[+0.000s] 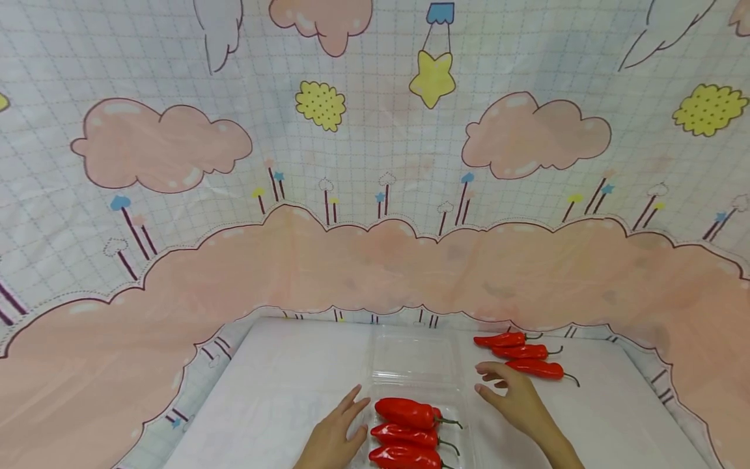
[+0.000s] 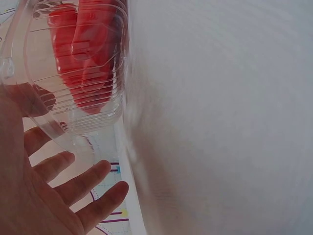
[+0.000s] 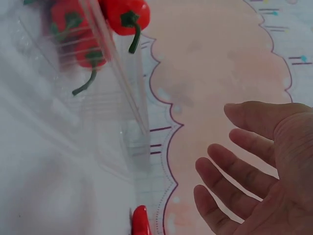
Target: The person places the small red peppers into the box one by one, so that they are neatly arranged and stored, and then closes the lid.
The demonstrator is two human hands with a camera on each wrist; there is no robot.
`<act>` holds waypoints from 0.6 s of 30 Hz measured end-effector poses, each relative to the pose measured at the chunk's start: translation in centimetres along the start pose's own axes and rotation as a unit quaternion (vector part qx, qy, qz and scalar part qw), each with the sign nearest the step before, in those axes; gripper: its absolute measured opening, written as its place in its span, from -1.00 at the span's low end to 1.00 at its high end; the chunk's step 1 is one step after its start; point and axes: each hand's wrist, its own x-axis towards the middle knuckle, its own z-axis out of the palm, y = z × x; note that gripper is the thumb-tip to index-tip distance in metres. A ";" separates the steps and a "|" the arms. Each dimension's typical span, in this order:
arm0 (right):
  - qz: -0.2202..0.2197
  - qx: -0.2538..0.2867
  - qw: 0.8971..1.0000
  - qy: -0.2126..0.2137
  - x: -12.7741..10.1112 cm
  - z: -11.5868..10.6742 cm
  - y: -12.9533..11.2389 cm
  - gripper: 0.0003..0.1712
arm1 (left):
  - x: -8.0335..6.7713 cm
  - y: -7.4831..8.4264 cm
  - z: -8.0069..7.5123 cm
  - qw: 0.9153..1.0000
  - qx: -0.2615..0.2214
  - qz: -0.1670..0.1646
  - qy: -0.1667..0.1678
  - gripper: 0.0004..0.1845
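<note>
A clear plastic clamshell box [image 1: 413, 374] lies open on the white board, lid toward the back. Three red chili peppers [image 1: 407, 413] lie in its near half; in the left wrist view the peppers [image 2: 83, 54] show through the box wall [image 2: 58, 117]. My left hand [image 1: 336, 433] rests open beside the box's left edge, fingers straight, and the left hand [image 2: 58, 196] holds nothing. My right hand [image 1: 510, 394] hovers open at the box's right side. Just behind it, three more red peppers [image 1: 521, 355] lie in a row on the board. In the right wrist view the right hand [image 3: 249, 186] is empty.
The white board [image 1: 281, 391] sits on a pink and white cartoon cloth [image 1: 375, 273] with clouds and stars that rises behind it. Bare board stretches left of the box and right of the loose peppers.
</note>
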 end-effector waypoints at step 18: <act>0.015 -0.019 1.000 -0.010 1.0 -1.8 2.1 -0.52 | 0.1 0.1 0.1 1.000 0.007 0.000 0.007 -0.52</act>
